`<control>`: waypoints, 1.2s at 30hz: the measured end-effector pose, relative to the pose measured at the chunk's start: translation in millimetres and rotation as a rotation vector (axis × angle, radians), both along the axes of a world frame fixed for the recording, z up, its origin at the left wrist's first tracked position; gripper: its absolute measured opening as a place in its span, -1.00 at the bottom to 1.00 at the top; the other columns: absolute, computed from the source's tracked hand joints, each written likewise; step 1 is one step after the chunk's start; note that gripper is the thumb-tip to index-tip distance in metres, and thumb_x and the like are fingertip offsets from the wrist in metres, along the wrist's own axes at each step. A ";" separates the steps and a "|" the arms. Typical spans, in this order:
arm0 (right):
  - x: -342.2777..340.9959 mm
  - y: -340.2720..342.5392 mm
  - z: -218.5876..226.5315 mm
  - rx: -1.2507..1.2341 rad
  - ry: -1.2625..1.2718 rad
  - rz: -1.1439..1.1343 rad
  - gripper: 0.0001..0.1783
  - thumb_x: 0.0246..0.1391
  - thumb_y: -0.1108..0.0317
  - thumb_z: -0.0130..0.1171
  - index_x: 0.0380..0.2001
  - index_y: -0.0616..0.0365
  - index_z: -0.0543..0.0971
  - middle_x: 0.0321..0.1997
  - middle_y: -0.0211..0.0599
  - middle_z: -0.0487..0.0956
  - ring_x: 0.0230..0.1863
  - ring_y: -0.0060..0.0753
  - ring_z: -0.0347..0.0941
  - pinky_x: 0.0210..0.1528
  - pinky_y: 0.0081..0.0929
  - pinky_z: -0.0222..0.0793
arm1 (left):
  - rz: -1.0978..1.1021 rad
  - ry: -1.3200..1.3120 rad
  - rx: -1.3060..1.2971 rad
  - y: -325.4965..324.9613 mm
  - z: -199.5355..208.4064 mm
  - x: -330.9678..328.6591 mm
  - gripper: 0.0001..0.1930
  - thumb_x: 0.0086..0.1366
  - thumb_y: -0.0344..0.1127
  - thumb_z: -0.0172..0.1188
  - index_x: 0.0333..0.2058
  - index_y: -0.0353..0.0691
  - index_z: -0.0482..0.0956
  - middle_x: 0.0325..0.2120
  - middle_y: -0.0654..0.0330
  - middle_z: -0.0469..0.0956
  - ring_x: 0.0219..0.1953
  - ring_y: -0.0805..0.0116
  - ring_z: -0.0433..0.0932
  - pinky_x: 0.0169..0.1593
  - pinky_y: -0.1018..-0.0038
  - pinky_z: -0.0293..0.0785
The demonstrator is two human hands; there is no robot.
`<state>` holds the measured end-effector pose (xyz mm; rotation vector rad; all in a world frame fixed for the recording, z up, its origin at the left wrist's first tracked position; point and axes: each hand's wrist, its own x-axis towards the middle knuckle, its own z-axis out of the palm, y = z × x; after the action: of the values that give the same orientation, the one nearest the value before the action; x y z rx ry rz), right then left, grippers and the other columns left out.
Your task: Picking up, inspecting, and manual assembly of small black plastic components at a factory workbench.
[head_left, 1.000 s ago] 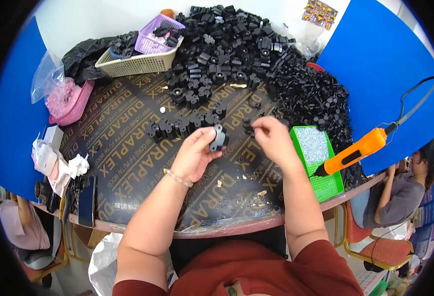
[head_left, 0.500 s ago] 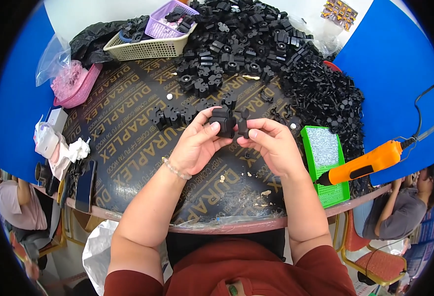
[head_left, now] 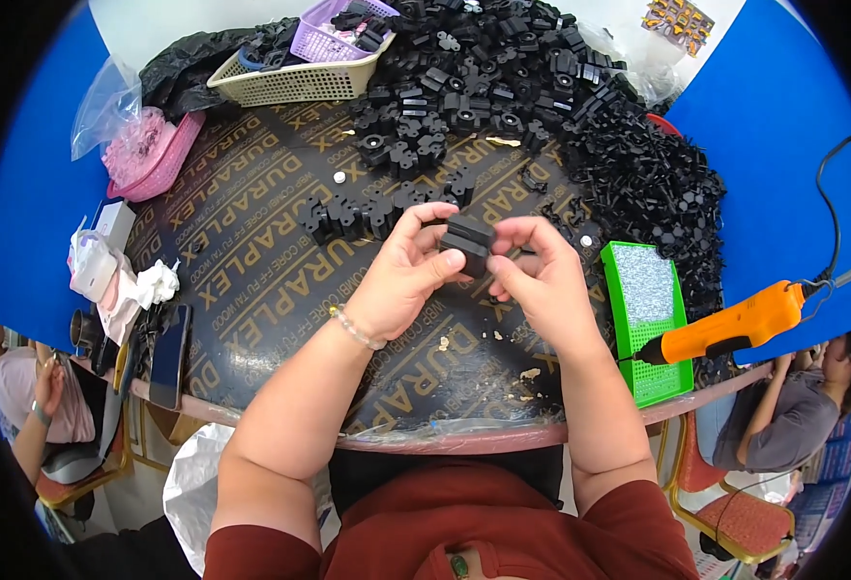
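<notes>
Right hand point(head_left: 544, 280) has closed in on the block point(head_left: 466, 237). Left hand point(head_left: 402, 275) clamps it, likely for steadiness; right grip unclear.

From the person's head, the fisheye camera looks steeply down over the near edge of the table point(head_left: 251, 338) and faces across it. It sits near, with the left hand point(head_left: 408, 275) and right hand point(head_left: 549, 280) between it and the table; the view spans blue panels point(head_left: 774, 184) at the table's sides and the shirt point(head_left: 484, 522) before it.

One held block point(head_left: 467, 235), one screwdriver point(head_left: 735, 323)
</notes>
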<state>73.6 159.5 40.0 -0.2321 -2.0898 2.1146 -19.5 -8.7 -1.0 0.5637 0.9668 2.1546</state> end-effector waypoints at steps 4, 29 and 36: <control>1.7 -0.3 2.8 0.163 0.133 0.010 -0.54 0.08 0.47 0.29 0.07 0.26 0.48 -0.07 -0.34 0.43 -0.33 -0.59 0.50 -0.32 -0.63 0.46 | 0.074 0.221 -0.153 3.1 0.8 5.0 -0.40 0.21 -0.53 0.32 0.15 -0.19 0.20 -0.03 0.12 0.43 0.02 0.39 0.48 0.06 0.44 0.51; -155.5 45.3 -29.7 0.869 0.175 -0.324 -0.63 -0.07 0.28 0.25 -0.19 0.24 0.53 -0.13 -0.04 0.56 -0.03 -0.01 0.50 0.05 -0.24 0.42 | 0.869 1.339 -1.557 -32.1 -24.9 -63.0 -0.30 0.24 0.12 0.20 0.33 0.18 0.26 0.41 -0.05 0.00 0.46 -0.10 -0.17 0.36 -0.31 -0.38; -224.1 14.3 -21.6 1.118 -0.161 -0.058 -0.35 -0.15 0.03 0.46 -0.05 0.20 0.54 -0.04 0.03 0.62 0.04 -0.01 0.55 0.10 -0.24 0.44 | 0.981 1.308 -1.129 -22.5 0.7 -37.2 -0.36 0.13 -0.15 0.29 0.23 0.01 0.40 0.37 -0.06 0.07 0.45 -0.10 -0.11 0.39 -0.19 -0.37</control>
<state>-150.5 173.7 18.5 -0.2890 -2.9053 0.6559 -56.7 -31.3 -0.3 0.9709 3.3385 1.1382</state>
